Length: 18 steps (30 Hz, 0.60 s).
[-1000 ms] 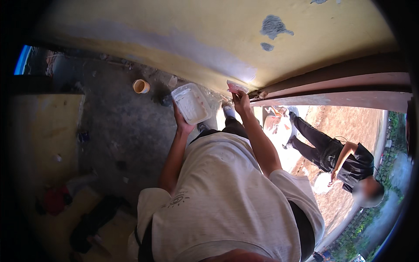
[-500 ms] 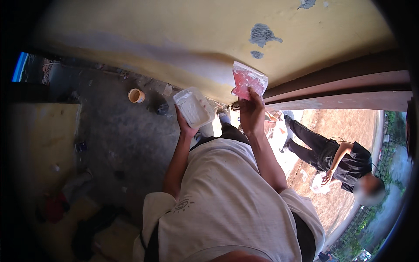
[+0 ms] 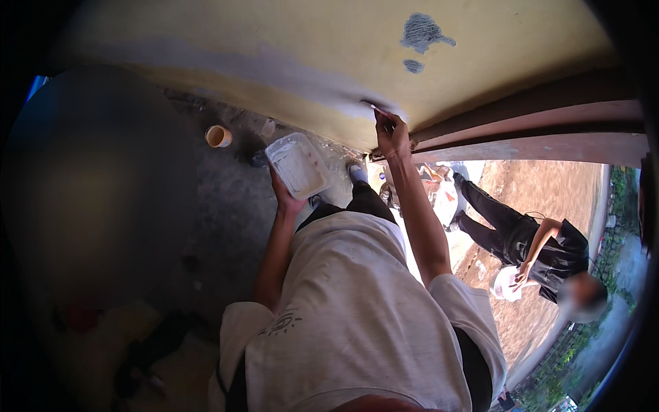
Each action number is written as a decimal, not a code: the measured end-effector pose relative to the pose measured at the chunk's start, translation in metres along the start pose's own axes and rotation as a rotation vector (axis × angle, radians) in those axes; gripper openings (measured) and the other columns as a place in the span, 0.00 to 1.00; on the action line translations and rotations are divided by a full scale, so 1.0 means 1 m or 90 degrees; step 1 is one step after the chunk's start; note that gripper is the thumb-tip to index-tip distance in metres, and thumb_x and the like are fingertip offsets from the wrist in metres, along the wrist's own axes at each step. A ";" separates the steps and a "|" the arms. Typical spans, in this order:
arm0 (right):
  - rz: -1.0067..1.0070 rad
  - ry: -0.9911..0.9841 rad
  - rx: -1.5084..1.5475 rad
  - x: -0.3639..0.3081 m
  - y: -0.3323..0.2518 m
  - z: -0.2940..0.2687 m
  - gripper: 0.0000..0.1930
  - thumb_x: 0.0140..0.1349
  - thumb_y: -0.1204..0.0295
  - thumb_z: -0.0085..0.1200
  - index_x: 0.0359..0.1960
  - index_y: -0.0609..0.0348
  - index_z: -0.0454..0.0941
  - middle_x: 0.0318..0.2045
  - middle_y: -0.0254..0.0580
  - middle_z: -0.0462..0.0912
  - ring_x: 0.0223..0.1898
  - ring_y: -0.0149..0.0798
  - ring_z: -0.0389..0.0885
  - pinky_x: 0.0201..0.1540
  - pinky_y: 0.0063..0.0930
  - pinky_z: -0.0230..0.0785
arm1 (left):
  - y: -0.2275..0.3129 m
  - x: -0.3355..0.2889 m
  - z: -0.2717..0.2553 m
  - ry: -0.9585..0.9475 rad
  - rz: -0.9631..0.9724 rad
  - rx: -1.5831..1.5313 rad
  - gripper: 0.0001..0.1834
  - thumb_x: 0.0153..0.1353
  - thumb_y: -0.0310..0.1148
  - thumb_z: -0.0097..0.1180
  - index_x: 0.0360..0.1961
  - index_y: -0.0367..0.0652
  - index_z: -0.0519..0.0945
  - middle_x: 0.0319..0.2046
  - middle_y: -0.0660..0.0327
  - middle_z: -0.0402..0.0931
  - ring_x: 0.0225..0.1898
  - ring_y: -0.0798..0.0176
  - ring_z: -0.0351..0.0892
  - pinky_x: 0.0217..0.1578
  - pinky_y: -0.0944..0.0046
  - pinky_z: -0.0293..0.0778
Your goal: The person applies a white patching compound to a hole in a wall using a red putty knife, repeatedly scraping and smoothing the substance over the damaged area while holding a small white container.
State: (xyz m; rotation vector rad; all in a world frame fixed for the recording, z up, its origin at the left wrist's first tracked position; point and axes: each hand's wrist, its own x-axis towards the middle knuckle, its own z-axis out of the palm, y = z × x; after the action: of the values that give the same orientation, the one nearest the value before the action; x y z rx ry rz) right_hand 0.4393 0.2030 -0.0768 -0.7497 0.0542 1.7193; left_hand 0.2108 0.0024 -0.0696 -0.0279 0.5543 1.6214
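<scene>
1. Turned from a broad red face to a thin edge, the scraper (image 3: pixel 377 109) has swung toward the wall (image 3: pixel 302 34) since half a second ago, when its flat side showed.
2. Closest to me is the wearer's pale T-shirt (image 3: pixel 357 302), with a small dark print on it.
3. Out past it, the left hand (image 3: pixel 289 200) grips a white rectangular tub (image 3: pixel 316 186) by its side, open face up, white paste (image 3: pixel 294 162) smeared inside.
4. Farther forward, the right hand (image 3: pixel 393 140) is closed around the scraper; I can't tell whether the blade touches the yellowish wall.
5. Two grey patches (image 3: pixel 421 33) mark that wall, above a reddish-brown ledge (image 3: pixel 535 147).
6. On the concrete floor (image 3: pixel 230 206), beyond the tub, lies an orange-yellow pot (image 3: pixel 226 139).
7. Outdoors on the right, a co-worker (image 3: pixel 559 254) in dark clothes holds a white container (image 3: pixel 506 284).
</scene>
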 end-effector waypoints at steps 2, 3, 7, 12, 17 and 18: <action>-0.022 -0.003 0.005 -0.043 -0.005 0.062 0.05 0.68 0.80 0.50 0.39 0.73 0.74 0.45 0.55 0.78 0.47 0.42 0.80 0.52 0.28 0.80 | 0.004 0.000 -0.006 0.047 0.007 -0.011 0.36 0.70 0.65 0.37 0.68 0.51 0.68 0.63 0.60 0.72 0.63 0.52 0.71 0.63 0.43 0.67; -0.043 -0.026 -0.015 -0.069 -0.009 0.085 0.06 0.68 0.79 0.49 0.40 0.73 0.75 0.46 0.55 0.78 0.48 0.42 0.80 0.53 0.27 0.80 | 0.005 -0.001 -0.006 0.046 0.010 -0.011 0.36 0.70 0.65 0.37 0.68 0.51 0.68 0.63 0.60 0.72 0.63 0.52 0.71 0.63 0.43 0.67; -0.057 -0.102 -0.044 -0.137 -0.016 0.116 0.07 0.69 0.76 0.49 0.46 0.64 0.73 0.47 0.45 0.77 0.51 0.38 0.77 0.59 0.30 0.72 | 0.007 -0.006 0.000 0.061 0.023 -0.042 0.35 0.70 0.64 0.38 0.68 0.51 0.68 0.63 0.60 0.71 0.62 0.51 0.72 0.64 0.42 0.66; 0.030 -0.034 -0.140 -0.102 0.021 0.022 0.10 0.68 0.72 0.53 0.48 0.61 0.76 0.46 0.39 0.80 0.51 0.35 0.76 0.59 0.33 0.68 | 0.001 -0.002 -0.013 0.053 0.036 -0.036 0.35 0.70 0.64 0.38 0.67 0.52 0.70 0.63 0.60 0.72 0.61 0.49 0.72 0.63 0.41 0.66; 0.131 0.045 -0.106 -0.010 0.064 -0.087 0.08 0.70 0.74 0.49 0.46 0.66 0.74 0.46 0.46 0.78 0.50 0.40 0.77 0.58 0.32 0.72 | 0.002 -0.003 -0.003 0.050 0.004 -0.028 0.40 0.68 0.68 0.39 0.69 0.50 0.67 0.62 0.57 0.72 0.61 0.49 0.73 0.62 0.40 0.69; 0.077 0.005 -0.223 -0.003 0.067 -0.092 0.09 0.71 0.75 0.48 0.47 0.68 0.72 0.48 0.49 0.77 0.51 0.42 0.76 0.59 0.33 0.72 | 0.001 -0.002 -0.001 0.051 0.004 -0.028 0.40 0.68 0.68 0.39 0.69 0.50 0.67 0.62 0.57 0.72 0.61 0.49 0.73 0.62 0.40 0.69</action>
State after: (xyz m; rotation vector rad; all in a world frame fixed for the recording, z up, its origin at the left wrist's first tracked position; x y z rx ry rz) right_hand 0.4215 0.1423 -0.1715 -1.0283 -0.2051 1.8656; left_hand 0.2104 0.0001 -0.0691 -0.1248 0.5798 1.6437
